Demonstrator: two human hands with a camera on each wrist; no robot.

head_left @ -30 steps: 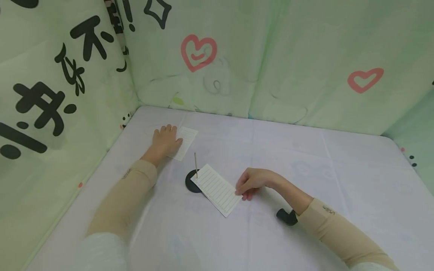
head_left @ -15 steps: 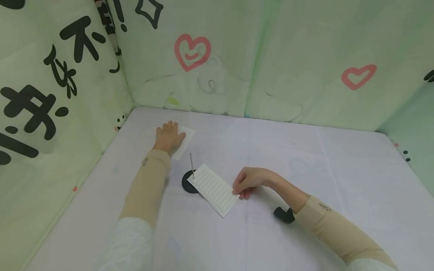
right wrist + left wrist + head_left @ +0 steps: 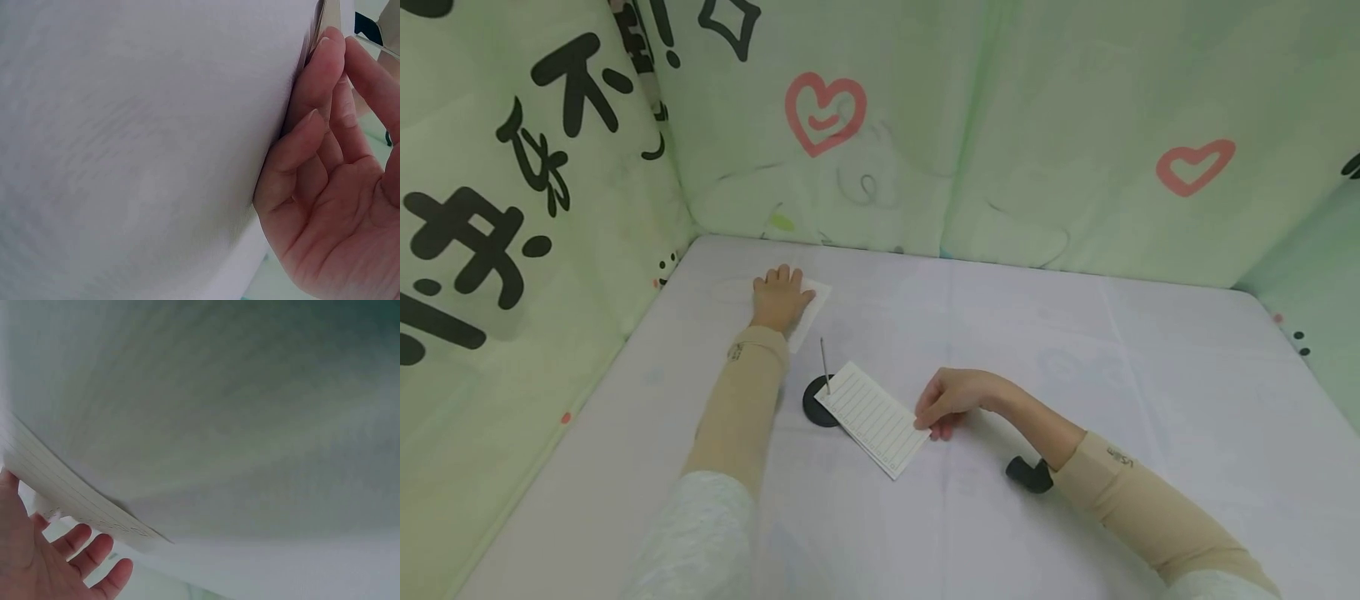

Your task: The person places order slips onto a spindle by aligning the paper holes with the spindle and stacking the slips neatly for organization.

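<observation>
A stack of lined paper sheets (image 3: 877, 423) lies slanted in the middle of the table, its far-left corner over a round black base (image 3: 816, 407). From that base a thin upright spike (image 3: 824, 362) rises at the stack's corner; whether it pierces the paper I cannot tell. My right hand (image 3: 953, 402) pinches the stack's right corner between thumb and fingers. At the back left, my left hand (image 3: 779, 298) lies with fingers spread over a loose lined sheet (image 3: 811, 312), covering part of it. In the left wrist view the thumb touches the sheet's edge, the other fingers apart.
A small black bent object (image 3: 1028, 475) lies by the right forearm, partly hidden behind the sleeve. The white-covered table (image 3: 1045, 333) meets a printed green curtain (image 3: 910, 192) at its back and left sides.
My left hand has slid forward and to the right over the loose sheet, covering more of it. The right hand keeps its pinch on the stack. The head view has shifted slightly.
</observation>
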